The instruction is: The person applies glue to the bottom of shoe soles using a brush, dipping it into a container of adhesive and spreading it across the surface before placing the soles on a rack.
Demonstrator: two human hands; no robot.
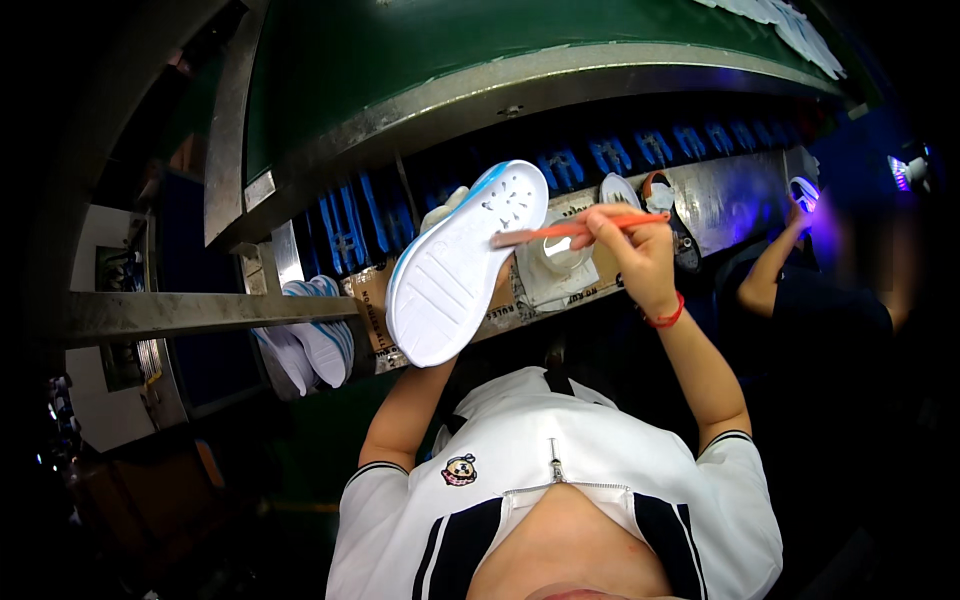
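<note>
A white shoe sole [437,290] with a blue edge is held up and tilted, its grooved, perforated face in view. My left hand [504,271] grips it from behind; most of that hand is hidden by the sole, with a bit of skin showing at its right edge. A pale, whitish shape [440,207] shows at the sole's left edge; I cannot tell what it is. My right hand [632,250] is closed around an orange-handled brush [610,224], its tip touching the sole's face near the holes. Below the brush, a white cup [565,254] stands on a pale board.
White-and-blue shoes [322,345] stand at the left by a metal bar [200,318]. Further shoes [680,225] lie on the bench right of the cup. Behind runs a row of blue clamp-like parts [610,155] under a green conveyor [430,45]. Another person's arm [765,275] is at the right.
</note>
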